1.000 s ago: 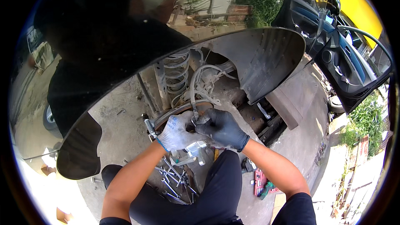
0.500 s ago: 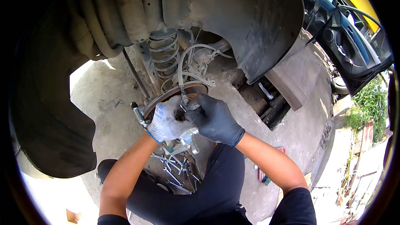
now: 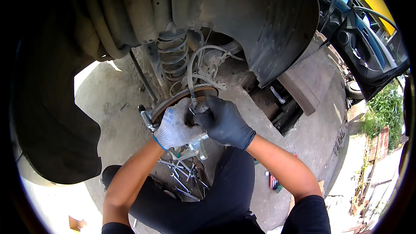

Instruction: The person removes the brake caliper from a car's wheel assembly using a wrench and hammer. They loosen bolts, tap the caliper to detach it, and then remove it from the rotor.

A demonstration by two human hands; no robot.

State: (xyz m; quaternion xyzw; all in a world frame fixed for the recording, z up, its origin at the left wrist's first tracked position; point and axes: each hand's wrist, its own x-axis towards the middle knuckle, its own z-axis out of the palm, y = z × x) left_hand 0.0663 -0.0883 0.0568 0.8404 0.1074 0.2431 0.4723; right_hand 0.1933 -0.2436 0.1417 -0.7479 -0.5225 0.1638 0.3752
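In a white knit glove with a blue cuff, my left hand [image 3: 175,125] is closed at the lower end of a grey brake hose [image 3: 190,76], where a metal fitting [image 3: 193,103] shows. My right hand [image 3: 229,123], in a black glove, is closed right beside it, thumb and fingers pinched together. What lies between the right fingertips is hidden. Both hands are in front of a rusty-edged brake disc [image 3: 204,91], covering much of it. A coil spring [image 3: 173,56] stands behind the hose, and a bolt-like metal part [image 3: 146,117] sticks out left of my left hand.
Dark wheel-arch lining [image 3: 242,13] hangs overhead and down the left. Several spanners [image 3: 186,180] lie on the concrete between my legs. To the right are a floor pit [image 3: 271,104], a red case [image 3: 273,181] and an open car door [image 3: 362,45].
The whole view has shifted slightly. Both hands stay together at the hose end, with little change in their grip.
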